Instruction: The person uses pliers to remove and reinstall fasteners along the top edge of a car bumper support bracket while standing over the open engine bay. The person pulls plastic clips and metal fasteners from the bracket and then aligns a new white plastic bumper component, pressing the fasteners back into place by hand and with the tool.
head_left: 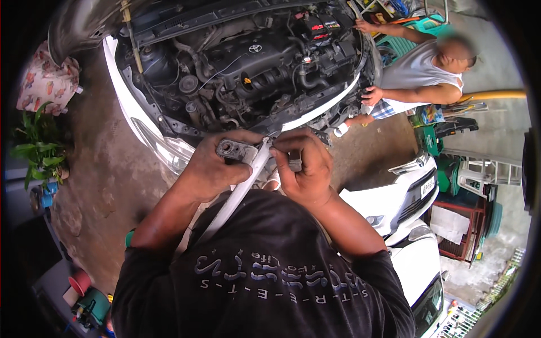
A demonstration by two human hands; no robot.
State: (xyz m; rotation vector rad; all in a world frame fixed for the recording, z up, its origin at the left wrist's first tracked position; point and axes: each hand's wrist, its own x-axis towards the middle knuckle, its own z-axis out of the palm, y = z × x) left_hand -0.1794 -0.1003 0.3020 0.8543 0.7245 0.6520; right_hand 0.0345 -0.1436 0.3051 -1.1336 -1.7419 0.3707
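My left hand (205, 172) is closed around a grey metal bracket (236, 149) with a round bore at one end, attached to or lying against a long pale strip (228, 208) that runs down toward my body. My right hand (304, 169) is closed at the upper end of this part, thumb and fingers pinching near a small metal piece; exactly what those fingers grip is partly hidden. Both hands are held before my chest, just in front of a white car's open engine bay (253, 67).
Another person (417, 96) stands at the car's right, hands at its front edge. A detached white bumper (383, 197) lies at right, near a ladder (490, 174) and a red rack (462, 242). At left are a plant (39, 146) and a patterned cloth (48, 81).
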